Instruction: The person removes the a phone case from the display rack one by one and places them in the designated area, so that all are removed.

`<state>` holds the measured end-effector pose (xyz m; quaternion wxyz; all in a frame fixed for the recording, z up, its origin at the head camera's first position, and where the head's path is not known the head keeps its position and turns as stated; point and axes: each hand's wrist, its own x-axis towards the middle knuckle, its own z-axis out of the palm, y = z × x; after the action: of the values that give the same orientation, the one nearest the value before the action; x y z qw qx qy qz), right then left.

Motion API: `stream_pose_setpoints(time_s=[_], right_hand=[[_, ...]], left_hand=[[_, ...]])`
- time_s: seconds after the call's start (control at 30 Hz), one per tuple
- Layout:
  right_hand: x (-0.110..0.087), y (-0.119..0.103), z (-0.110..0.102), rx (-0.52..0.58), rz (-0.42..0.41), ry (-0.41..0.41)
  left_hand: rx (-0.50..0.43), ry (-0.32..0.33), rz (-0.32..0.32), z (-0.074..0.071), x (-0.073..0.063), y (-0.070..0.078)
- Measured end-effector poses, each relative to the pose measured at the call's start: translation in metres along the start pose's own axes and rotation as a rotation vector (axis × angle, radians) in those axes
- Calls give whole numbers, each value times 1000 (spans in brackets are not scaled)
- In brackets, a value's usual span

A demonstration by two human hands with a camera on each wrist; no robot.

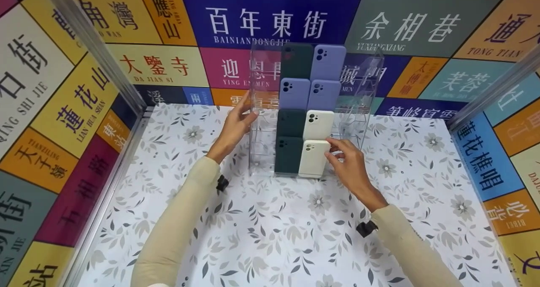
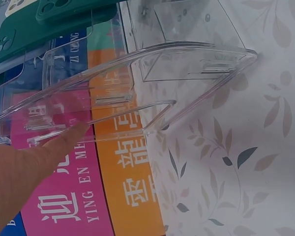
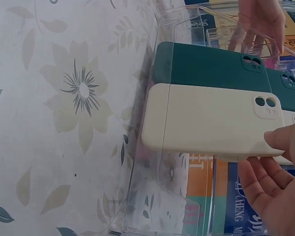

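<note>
A clear acrylic display stand point(image 1: 261, 162) holds two columns of phone cases in stepped tiers. My right hand point(image 1: 351, 162) pinches the upper right edge of the cream-white phone case point(image 1: 313, 159) in the lowest tier. In the right wrist view the thumb lies on the front of that case, the fingers behind it. Beside it stands a dark green phone case point(image 1: 288, 157). Another white case point(image 1: 318, 124) is one tier up. My left hand point(image 1: 234, 124) rests against the stand's left side panel, a straight finger along its edge in the left wrist view.
Higher tiers carry purple cases point(image 1: 329, 61) and further dark green ones point(image 1: 297, 61). The stand is on a white leaf-patterned tabletop point(image 1: 253, 240). Colourful lettered panels point(image 1: 270, 17) wall in the back and both sides, with metal posts point(image 1: 105, 63) at the corners.
</note>
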<state>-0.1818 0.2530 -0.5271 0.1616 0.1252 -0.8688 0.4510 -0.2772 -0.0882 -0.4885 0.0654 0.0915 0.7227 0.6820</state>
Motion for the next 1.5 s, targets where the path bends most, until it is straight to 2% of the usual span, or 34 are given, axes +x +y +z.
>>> stream_pose_setpoints(time_s=[0.3,0.53,0.8,0.97,1.1,1.37,1.5], right_hand=[[-1,0,3,30,-44,56],[-4,0,0,68,-116,84],[-4,-11,-8,137,-168,161],[-6,-18,-12,166,-144,169],[-10,-19,-10,184,-119,158],[-19,-22,3,214,-106,129],[-25,-26,13,241,-68,108]], left_hand=[[20,-25,18,0,-1,0],[19,-16,18,1,1,0],[15,-10,14,0,1,1],[40,6,5,0,-1,1],[21,9,-8,2,-1,1],[-25,11,-20,5,-4,2],[-27,10,-11,7,-3,2]])
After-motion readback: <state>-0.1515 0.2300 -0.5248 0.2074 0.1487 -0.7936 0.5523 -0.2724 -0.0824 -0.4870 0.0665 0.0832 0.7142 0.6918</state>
